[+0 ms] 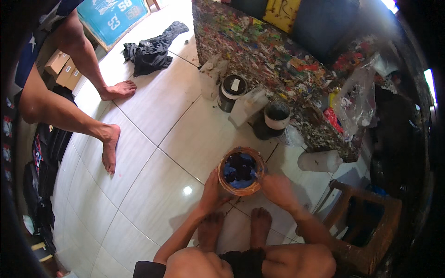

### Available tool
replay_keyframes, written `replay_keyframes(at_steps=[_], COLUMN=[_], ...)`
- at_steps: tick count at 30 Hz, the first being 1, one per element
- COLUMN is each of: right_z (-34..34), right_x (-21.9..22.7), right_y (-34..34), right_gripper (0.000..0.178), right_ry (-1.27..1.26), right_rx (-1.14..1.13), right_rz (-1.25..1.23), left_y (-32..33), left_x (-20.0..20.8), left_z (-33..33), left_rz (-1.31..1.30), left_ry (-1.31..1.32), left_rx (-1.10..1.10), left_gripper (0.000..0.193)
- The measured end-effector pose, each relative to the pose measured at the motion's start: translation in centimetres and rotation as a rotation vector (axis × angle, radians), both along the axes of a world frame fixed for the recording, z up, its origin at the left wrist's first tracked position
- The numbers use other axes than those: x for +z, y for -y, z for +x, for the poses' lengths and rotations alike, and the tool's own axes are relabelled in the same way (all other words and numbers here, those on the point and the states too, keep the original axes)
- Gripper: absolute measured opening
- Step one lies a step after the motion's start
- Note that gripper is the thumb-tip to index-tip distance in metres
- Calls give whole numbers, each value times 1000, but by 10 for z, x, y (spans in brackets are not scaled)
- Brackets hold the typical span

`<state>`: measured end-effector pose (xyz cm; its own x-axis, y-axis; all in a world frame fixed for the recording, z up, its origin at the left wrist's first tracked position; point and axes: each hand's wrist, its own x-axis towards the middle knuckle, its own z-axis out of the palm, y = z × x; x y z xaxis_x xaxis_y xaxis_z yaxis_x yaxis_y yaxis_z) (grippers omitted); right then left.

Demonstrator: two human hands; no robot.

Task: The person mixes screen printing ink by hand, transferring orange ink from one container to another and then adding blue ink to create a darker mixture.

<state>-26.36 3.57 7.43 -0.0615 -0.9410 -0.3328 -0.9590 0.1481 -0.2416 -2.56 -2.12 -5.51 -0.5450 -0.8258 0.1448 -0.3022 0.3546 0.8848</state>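
Note:
Between my hands, above my bare feet, is a round orange-brown tub (225,185) with a paint-stained rim. Dark purple and blue paint (241,167) lies inside it in uneven patches. My left hand (211,193) grips the tub's left side, its fingers curled against the wall. At the right rim my right hand (274,189) is closed, fingertips over the edge of the paint. A small pale-blue piece shows by those fingertips; what they hold is too small to make out.
Beyond the tub stand a dark lidded can (228,102), a whitish bottle (249,107) and a black-and-white pot (277,121). Another bottle (320,161) lies by the paint-crusted block (264,55). A worn stool (389,227) is at right. Another person's legs (76,118) extend from the left; black cloth (150,53) lies behind.

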Motion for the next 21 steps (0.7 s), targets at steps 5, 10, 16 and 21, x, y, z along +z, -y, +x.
replay_keyframes(at_steps=[5, 10, 16, 21], right_z=[-11, -15, 25, 2], right_x=[28, -16, -32, -16], right_y=[18, 10, -16, -3], right_gripper=[10, 17, 21, 16], right_ry=[-130, -148, 198, 285], right_rx=[238, 288, 206, 115], right_rz=[-76, 82, -40, 14], left_y=[15, -7, -12, -17], left_x=[37, 5, -36, -57], left_z=[-35, -33, -29, -24], left_rz=[97, -93, -231, -366], left_ry=[-169, 102, 266, 271], left_rx=[22, 140, 90, 151], left_gripper=[87, 73, 57, 54])
